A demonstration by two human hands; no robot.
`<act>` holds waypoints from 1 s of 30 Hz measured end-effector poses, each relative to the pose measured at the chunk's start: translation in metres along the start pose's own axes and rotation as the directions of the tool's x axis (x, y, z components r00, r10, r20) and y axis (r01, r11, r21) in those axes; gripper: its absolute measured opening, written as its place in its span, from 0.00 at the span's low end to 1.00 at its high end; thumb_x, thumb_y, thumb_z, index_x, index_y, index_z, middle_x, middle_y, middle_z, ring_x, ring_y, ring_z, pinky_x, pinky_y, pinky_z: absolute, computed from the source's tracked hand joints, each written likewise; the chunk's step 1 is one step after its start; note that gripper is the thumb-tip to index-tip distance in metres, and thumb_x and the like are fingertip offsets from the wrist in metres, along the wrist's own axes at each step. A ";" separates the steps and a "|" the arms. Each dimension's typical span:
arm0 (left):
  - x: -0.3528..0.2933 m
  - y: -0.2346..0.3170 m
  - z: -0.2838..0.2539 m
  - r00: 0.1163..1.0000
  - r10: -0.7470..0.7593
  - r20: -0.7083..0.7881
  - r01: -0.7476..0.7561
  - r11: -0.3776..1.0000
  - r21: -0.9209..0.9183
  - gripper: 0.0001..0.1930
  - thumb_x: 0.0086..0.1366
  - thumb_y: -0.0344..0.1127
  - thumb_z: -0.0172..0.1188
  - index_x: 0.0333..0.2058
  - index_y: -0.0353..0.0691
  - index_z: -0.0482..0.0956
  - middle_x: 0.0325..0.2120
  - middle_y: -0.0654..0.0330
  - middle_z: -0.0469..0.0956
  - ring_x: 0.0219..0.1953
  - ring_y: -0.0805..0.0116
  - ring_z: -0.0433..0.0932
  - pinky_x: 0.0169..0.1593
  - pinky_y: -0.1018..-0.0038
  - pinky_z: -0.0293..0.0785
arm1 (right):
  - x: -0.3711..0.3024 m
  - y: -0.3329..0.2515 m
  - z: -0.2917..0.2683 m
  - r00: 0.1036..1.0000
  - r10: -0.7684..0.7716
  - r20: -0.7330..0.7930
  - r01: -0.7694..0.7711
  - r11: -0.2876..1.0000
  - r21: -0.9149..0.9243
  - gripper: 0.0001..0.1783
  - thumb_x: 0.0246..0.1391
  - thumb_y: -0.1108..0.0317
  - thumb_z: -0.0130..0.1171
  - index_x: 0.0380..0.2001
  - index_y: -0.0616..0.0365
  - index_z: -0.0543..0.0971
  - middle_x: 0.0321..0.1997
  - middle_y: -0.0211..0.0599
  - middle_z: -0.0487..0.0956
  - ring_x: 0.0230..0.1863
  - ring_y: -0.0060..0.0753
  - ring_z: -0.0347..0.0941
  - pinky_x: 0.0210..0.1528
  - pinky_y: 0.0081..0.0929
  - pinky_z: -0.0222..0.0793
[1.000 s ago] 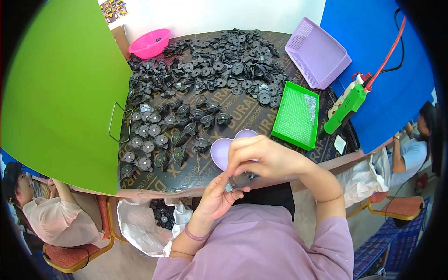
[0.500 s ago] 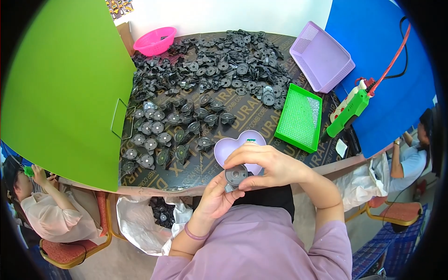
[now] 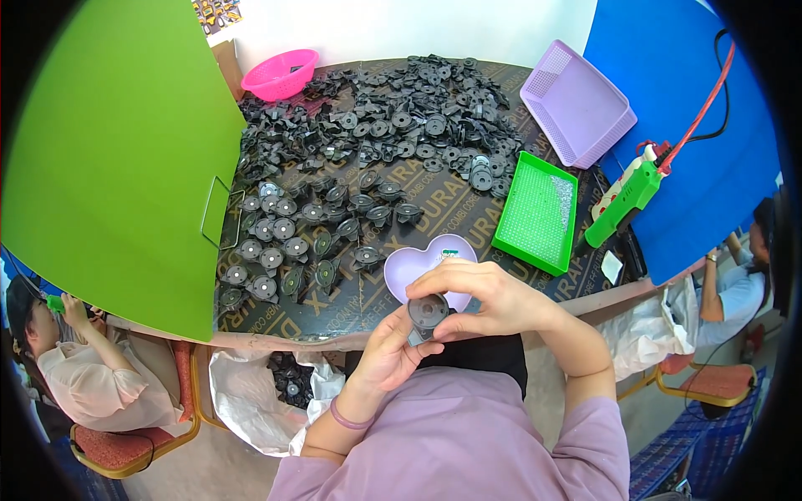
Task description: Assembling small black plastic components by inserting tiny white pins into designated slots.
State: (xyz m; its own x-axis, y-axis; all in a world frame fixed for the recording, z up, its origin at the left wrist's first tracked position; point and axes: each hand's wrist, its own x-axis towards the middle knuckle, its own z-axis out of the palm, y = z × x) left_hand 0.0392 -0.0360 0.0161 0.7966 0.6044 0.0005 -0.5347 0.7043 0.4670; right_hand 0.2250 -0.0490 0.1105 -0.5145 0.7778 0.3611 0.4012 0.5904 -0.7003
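**Dark round part [image 3: 428, 311] held between both hands, just in front of the heart-shaped bowl**

The left hand [image 3: 386, 355] is below and to the left of the part, its fingers partly curled and closed on the lower end, beside a small grey tab. The right hand [image 3: 489, 301] comes in from the right, its forefinger bent over the top of the disc and its thumb against the right edge, so the two close round it with no wide gap. The disc's flat face is turned up between them, above the near edge of the table [image 3: 361, 302].

Just beyond the right hand sits the purple heart-shaped bowl [image 3: 403, 269], partly covered by that hand, with a small green-and-white item in it. To the left, similar dark pieces [image 3: 270, 229] lie in a loose group; farther back is a large heap [image 3: 434, 125]. Right of the bowl lies a green tray [image 3: 526, 221] with small silvery bits along its right side. A purple basket [image 3: 576, 108] stands behind the tray, and a pink basket [image 3: 280, 79] at the far left.
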 end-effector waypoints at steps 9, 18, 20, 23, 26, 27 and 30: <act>0.001 0.000 -0.004 0.999 0.043 -0.006 -0.042 0.998 0.053 0.20 0.64 0.43 0.46 0.49 0.35 0.63 0.42 0.55 0.71 0.40 0.66 0.76 0.41 0.72 0.78 | -0.002 -0.004 0.005 0.998 0.068 -0.003 -0.068 0.997 -0.043 0.24 0.35 0.66 0.66 0.40 0.59 0.74 0.47 0.37 0.73 0.46 0.40 0.69 0.47 0.34 0.65; -0.001 0.000 0.005 0.995 0.073 -0.065 -0.066 0.993 0.096 0.18 0.63 0.41 0.49 0.47 0.37 0.66 0.40 0.58 0.73 0.41 0.69 0.75 0.42 0.71 0.77 | -0.011 -0.006 0.015 0.989 -0.145 -0.011 0.139 0.967 -0.212 0.17 0.37 0.66 0.64 0.34 0.59 0.75 0.51 0.41 0.71 0.50 0.42 0.68 0.50 0.35 0.64; -0.002 -0.001 0.003 0.995 0.077 -0.070 -0.071 0.994 0.088 0.18 0.63 0.41 0.49 0.47 0.37 0.66 0.40 0.59 0.73 0.41 0.70 0.75 0.42 0.72 0.77 | -0.011 -0.007 0.016 0.988 -0.155 -0.009 0.150 0.966 -0.209 0.17 0.38 0.67 0.64 0.34 0.60 0.75 0.50 0.44 0.71 0.50 0.45 0.68 0.51 0.37 0.64; -0.002 -0.002 -0.004 0.996 0.079 -0.037 -0.075 0.992 0.102 0.18 0.62 0.41 0.50 0.47 0.37 0.66 0.40 0.60 0.73 0.41 0.71 0.75 0.43 0.72 0.76 | -0.013 -0.011 0.021 0.978 -0.180 -0.104 0.137 0.934 -0.331 0.18 0.37 0.67 0.64 0.33 0.63 0.75 0.46 0.47 0.72 0.46 0.46 0.70 0.47 0.37 0.66; -0.003 -0.003 -0.004 0.994 0.087 -0.066 -0.079 0.990 0.119 0.17 0.63 0.41 0.50 0.46 0.38 0.66 0.40 0.60 0.73 0.41 0.71 0.74 0.44 0.72 0.74 | -0.020 -0.008 0.038 0.963 -0.266 -0.053 0.191 0.803 -0.564 0.19 0.34 0.68 0.65 0.32 0.66 0.74 0.40 0.47 0.73 0.40 0.44 0.71 0.41 0.35 0.69; -0.003 -0.003 -0.003 0.987 0.124 -0.098 -0.109 0.984 0.142 0.17 0.63 0.41 0.49 0.47 0.38 0.66 0.40 0.60 0.73 0.42 0.70 0.74 0.44 0.72 0.74 | -0.018 -0.008 0.042 0.943 -0.330 -0.050 0.207 0.696 -0.687 0.19 0.34 0.68 0.64 0.32 0.66 0.74 0.38 0.46 0.73 0.38 0.42 0.72 0.38 0.34 0.69; -0.002 -0.001 -0.003 0.981 0.169 -0.099 -0.150 0.974 0.172 0.18 0.65 0.42 0.46 0.49 0.38 0.64 0.42 0.58 0.72 0.43 0.68 0.74 0.45 0.71 0.73 | -0.012 0.004 0.045 0.912 -0.399 -0.091 0.201 0.629 -0.751 0.20 0.33 0.71 0.62 0.34 0.66 0.73 0.34 0.44 0.73 0.34 0.41 0.72 0.34 0.31 0.71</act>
State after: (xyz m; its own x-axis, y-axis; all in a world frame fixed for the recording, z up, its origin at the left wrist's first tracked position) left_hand 0.0370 -0.0368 0.0134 0.6632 0.7484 -0.0079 -0.5920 0.5310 0.6062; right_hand 0.1985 -0.0657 0.0756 -0.5609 0.4934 0.6648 0.7180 0.6896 0.0940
